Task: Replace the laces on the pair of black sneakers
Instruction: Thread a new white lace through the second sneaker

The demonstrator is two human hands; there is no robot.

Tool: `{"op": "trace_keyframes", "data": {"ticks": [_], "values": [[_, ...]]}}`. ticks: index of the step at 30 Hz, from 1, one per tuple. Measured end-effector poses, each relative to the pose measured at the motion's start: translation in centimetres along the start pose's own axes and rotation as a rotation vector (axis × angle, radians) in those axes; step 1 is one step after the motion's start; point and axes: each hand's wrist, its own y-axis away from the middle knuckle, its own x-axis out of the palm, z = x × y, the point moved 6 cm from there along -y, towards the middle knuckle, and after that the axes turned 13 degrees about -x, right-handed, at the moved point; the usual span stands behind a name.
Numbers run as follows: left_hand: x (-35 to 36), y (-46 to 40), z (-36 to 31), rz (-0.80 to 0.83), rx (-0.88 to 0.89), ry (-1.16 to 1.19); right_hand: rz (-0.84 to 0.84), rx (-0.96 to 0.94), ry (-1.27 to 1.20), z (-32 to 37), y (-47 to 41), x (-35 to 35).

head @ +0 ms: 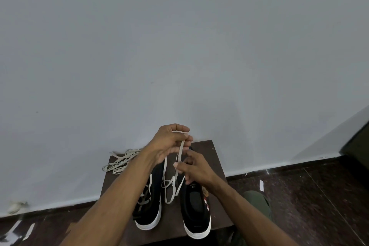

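Observation:
Two black sneakers with white soles stand side by side on a small brown table (209, 152), heels toward me. The left sneaker (149, 211) carries a beige lace. The right sneaker (196, 207) sits under my right hand. My left hand (169, 142) is raised above the shoes and pinches the upper part of a beige lace (180, 151). My right hand (191, 168) grips the same lace lower down, over the right sneaker's front. The lace's loose part loops down between the two shoes. A pile of loose beige laces (121, 161) lies at the table's far left corner.
The table stands against a plain grey wall (179, 46). Dark tiled floor (309, 195) surrounds it, with paper scraps (261, 185) on the right and more at the lower left. My knee in olive cloth (257, 201) shows to the right of the table.

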Motion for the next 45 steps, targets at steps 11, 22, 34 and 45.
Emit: {"op": "trace_keyframes", "data": {"ticks": [11, 22, 34, 45], "values": [[-0.2, -0.6, 4.3, 0.090, 0.004, -0.354, -0.368, -0.040, -0.337, 3.0, 0.3, -4.9], [-5.5, -1.1, 5.2, -0.241, 0.043, -0.357, -0.646, 0.229, -0.536, -3.3, 1.8, -10.0], [-4.0, -1.5, 2.5, -0.268, 0.235, 0.552, -0.151, 0.124, 0.290, -7.5, 3.1, -2.8], [-0.2, -3.5, 8.9, -0.262, 0.205, -0.651, -0.227, 0.300, 0.406, -8.4, 3.5, -3.7]]}}
